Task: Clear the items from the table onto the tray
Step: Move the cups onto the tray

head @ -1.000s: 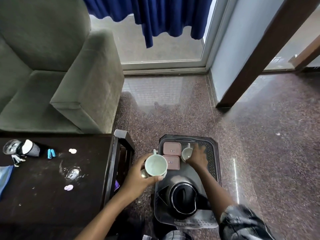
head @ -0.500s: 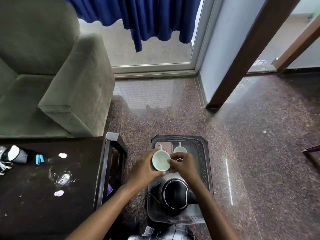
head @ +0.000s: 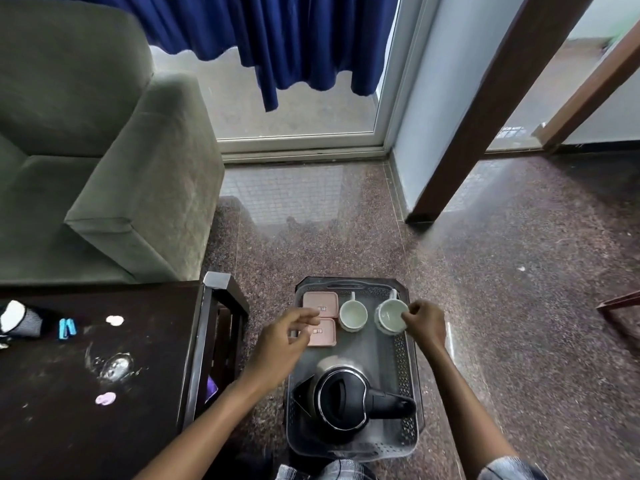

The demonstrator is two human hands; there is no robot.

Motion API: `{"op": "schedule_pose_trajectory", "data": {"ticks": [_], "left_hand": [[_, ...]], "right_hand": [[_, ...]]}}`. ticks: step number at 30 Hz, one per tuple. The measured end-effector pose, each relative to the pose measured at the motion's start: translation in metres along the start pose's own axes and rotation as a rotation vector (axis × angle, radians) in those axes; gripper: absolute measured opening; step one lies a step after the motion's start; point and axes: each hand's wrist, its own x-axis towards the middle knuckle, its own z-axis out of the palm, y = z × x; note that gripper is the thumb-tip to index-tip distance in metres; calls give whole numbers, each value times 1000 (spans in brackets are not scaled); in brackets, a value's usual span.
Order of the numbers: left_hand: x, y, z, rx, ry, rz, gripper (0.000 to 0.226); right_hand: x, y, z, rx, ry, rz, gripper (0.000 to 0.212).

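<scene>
Head view: our right hand (head: 424, 323) now pinches the cup (head: 389, 315) at the tray's (head: 403, 358) one o'clock; our left hand (head: 282, 339), emptied and loose, is free for the table (head: 156, 427).

Counter (head: 52, 427): cut off by the left and bottom edges.
Black-and-white object (head: 17, 322) on it: partly out of view at the left edge, cannot be identified.
Pale flecks (head: 114, 319): too small to name.
Pink boxes (head: 320, 304): labels unreadable; the nearer one's left corner is behind the left hand (head: 280, 344), whose fingertips are blurred.
Cup (head: 390, 315): right rim is hidden under the pinching fingers of the right hand (head: 424, 322).
</scene>
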Motion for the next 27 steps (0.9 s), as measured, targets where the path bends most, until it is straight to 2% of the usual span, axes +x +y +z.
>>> {"op": "schedule_pose_trajectory", "data": {"ticks": [5,8,10,19,27], "left_hand": [[-7,-8,2,-18,15,-42,34],[-10,-14,-2,-32,34,-68,30],[-12,-17,-5,-37,42,-82,29],[-20,-20,-11,-19,46,-109,31],[-15,-20,-11,-4,41,-123,31]], "right_hand": [[13,3,26,-35,-22,67,19],[19,3,37,-57,-46,87,12],[22,3,43,-77,-59,100,15],[18,-4,51,-246,-37,54,26],[1,-3,57,-293,-71,22,29]]}}
